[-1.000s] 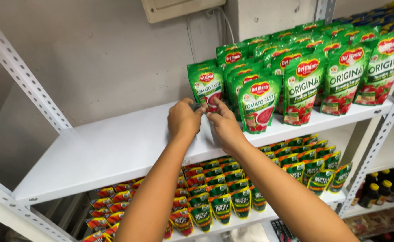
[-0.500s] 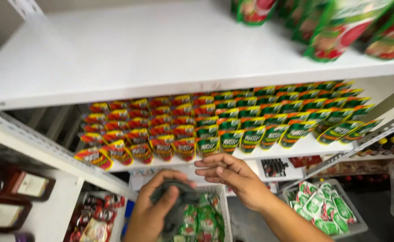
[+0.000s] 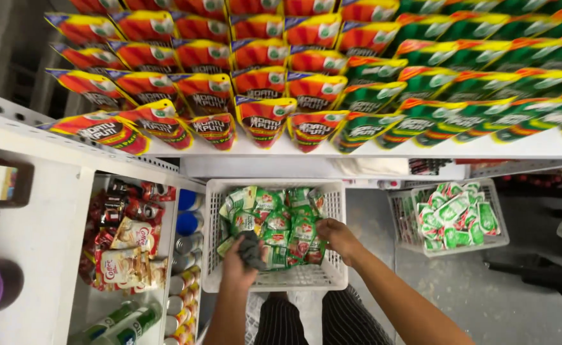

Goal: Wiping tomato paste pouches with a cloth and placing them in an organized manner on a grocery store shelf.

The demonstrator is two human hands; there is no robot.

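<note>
Over a white basket (image 3: 338,271) of green pouches (image 3: 281,223), the left hand (image 3: 237,259) has its grip closed on a dark cloth (image 3: 251,249); the right hand (image 3: 335,235) grips a pouch (image 3: 310,246).

From my feed the light is even and fairly bright, falling from above onto the white shelf edge (image 3: 370,148) across the middle of the frame, which nearly washes out. The pouches (image 3: 262,118) along the top show small glossy glints. The upper left corner and the lower right floor (image 3: 485,294) sit in dim shadow. Straight lines bow toward the edges from the wide lens. The centre is sharp; I see slight softness at the far left.
</note>
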